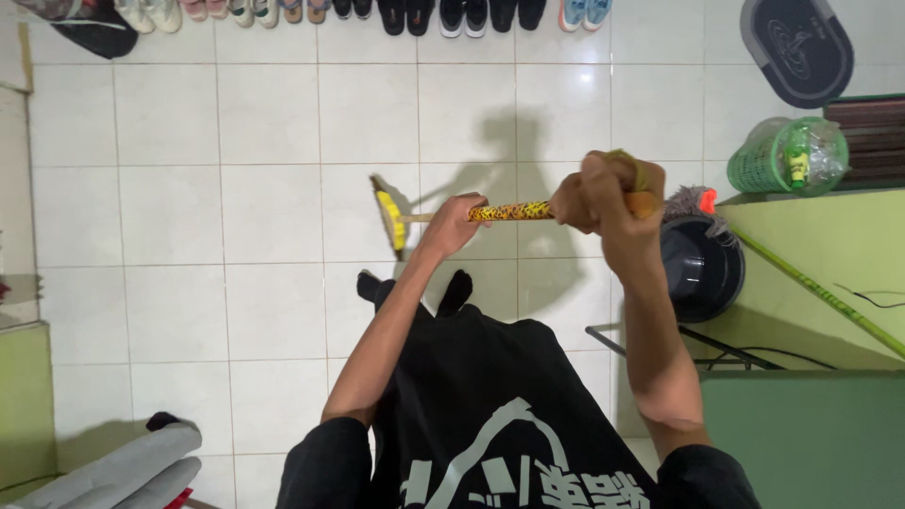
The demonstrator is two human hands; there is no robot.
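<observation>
The person stands on a white tile floor [264, 207] and holds a broom [443, 215] out in front with both hands. The left hand [452, 224] is wrapped tight around the spotted yellow stick lower down, near the brush. The right hand [594, 193] is closed around the top end of the stick. The yellow brush [389, 219] points down at the floor, just ahead of the feet in black socks [415, 287]. A few things could go wrong here. The top of the stick is close to a dark bucket [699, 269] with a mop [693, 202] on it, so a big pull back could knock them over. A green basket [787, 155] sits near that too. A row of shoes [377, 13] lines the far wall, and a hard push could shove dirt into them. Socks on shiny tiles can slip, so a long reach might make the person slide.
</observation>
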